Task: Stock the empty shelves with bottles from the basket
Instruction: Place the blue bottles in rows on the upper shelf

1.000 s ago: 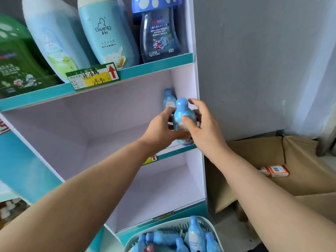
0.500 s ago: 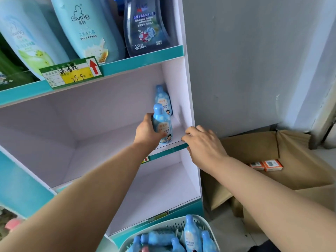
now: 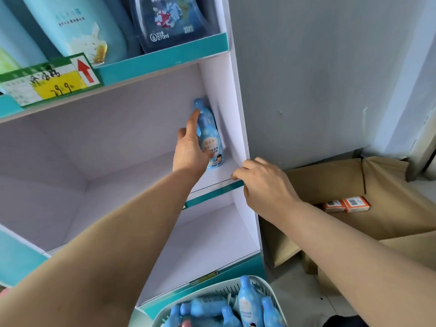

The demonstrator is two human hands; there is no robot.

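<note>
Landmark: middle shelf point(image 3: 141, 180) of the white display unit.

- Nearest, below and in front of the middle shelf: pale slotted basket point(image 3: 266, 289), lower frame edge. Small blue bottles point(image 3: 247, 303) inside, most lying flat, a few upright.
- One level beneath the middle shelf: lower shelf point(image 3: 207, 244), white board.
- Right hand point(image 3: 264, 182): at the front right corner of the middle shelf. Fingers curled, tips on the teal lip point(image 3: 217, 192) where it meets the side wall.
- Left hand point(image 3: 191, 152): reaches over the middle shelf toward its back right corner and holds a blue bottle point(image 3: 211, 140). Thumb lies across the label, one finger is straight along the neck. The rest of the fingers are hidden, so the firmness of the hold cannot be judged.
- The blue bottle stands on the middle shelf, roughly upright, just beside the right side wall. Possibly a second one is behind it; the view is too poor to say.
- Above the middle shelf: upper shelf point(image 3: 165, 60) with teal front edge. It carries a pale blue bottle point(image 3: 77, 27) and a dark blue bottle point(image 3: 174, 22) marked 270ml. A green-and-yellow price tag point(image 3: 47, 81) with a red arrow is clipped on.
- Right of the middle shelf, on the floor: open cardboard box point(image 3: 389, 220) holding two small orange cartons point(image 3: 345, 205). A grey wall point(image 3: 318, 79) is behind.
</note>
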